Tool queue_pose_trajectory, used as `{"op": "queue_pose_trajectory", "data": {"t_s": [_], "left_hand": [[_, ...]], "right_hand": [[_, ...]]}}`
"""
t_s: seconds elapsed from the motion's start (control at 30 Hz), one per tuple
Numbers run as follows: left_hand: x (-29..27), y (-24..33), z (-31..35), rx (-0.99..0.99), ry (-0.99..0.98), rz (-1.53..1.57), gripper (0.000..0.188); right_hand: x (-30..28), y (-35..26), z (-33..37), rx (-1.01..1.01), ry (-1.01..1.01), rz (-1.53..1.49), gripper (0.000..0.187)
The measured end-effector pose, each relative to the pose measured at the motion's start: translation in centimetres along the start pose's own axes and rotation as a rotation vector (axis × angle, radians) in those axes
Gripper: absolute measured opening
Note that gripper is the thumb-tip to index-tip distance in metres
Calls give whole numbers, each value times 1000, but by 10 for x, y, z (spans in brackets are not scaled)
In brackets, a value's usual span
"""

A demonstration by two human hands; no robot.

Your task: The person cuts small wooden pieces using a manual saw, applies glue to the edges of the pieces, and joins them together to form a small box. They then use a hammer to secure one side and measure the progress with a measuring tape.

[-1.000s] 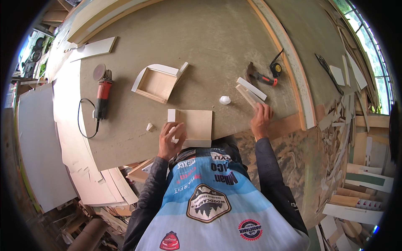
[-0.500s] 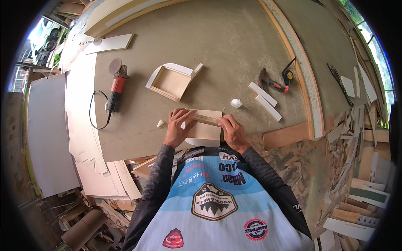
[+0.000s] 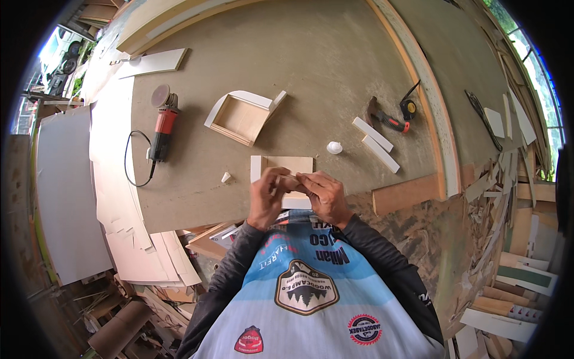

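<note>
Over a small pale wooden board with white edge pieces [image 3: 297, 163], my left hand [image 3: 266, 198] and my right hand [image 3: 327, 196] meet, fingertips nearly touching. Both hands are closed in a pinch; the fingers hide most of what is between them. One white-faced strip [image 3: 256, 167] stands out along the board's left side. Another white edge [image 3: 297, 203] lies close to my shirt. To the left rests a small white cone-shaped cap [image 3: 225, 178]. Farther right stands a small white bottle [image 3: 335, 148]. Beyond the board is a shallow wooden frame with a curved white side [image 3: 242, 118].
An angle grinder [image 3: 162, 131] with its cord lies at left. Right of the bottle are two white-faced strips [image 3: 381, 154], a claw hammer [image 3: 388, 121] and a tape measure [image 3: 408, 108]. A long raised beam [image 3: 439, 131] borders the table's right side; wood offcuts [image 3: 508, 179] pile beyond.
My hands have come together from the board's two ends, where they held a thin wooden strip between them. The white-faced strip at the board's left side now shows.
</note>
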State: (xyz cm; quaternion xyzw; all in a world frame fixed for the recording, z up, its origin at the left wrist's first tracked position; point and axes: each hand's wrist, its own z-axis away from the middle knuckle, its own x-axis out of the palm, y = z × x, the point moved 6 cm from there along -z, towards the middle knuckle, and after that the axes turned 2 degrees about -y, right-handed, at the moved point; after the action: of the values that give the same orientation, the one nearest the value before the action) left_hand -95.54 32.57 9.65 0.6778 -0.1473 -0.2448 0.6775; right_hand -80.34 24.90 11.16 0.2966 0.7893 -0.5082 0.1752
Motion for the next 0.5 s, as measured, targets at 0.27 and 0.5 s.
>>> {"op": "queue_pose_trajectory", "data": {"t_s": [0.27, 0.5], "left_hand": [[-111, 37, 11, 103, 285, 11, 11], [-52, -10, 16, -6, -137, 11, 32]], "right_hand": [[-20, 65, 105, 224, -208, 230, 9], [-22, 25, 32, 387, -42, -293, 32]]}}
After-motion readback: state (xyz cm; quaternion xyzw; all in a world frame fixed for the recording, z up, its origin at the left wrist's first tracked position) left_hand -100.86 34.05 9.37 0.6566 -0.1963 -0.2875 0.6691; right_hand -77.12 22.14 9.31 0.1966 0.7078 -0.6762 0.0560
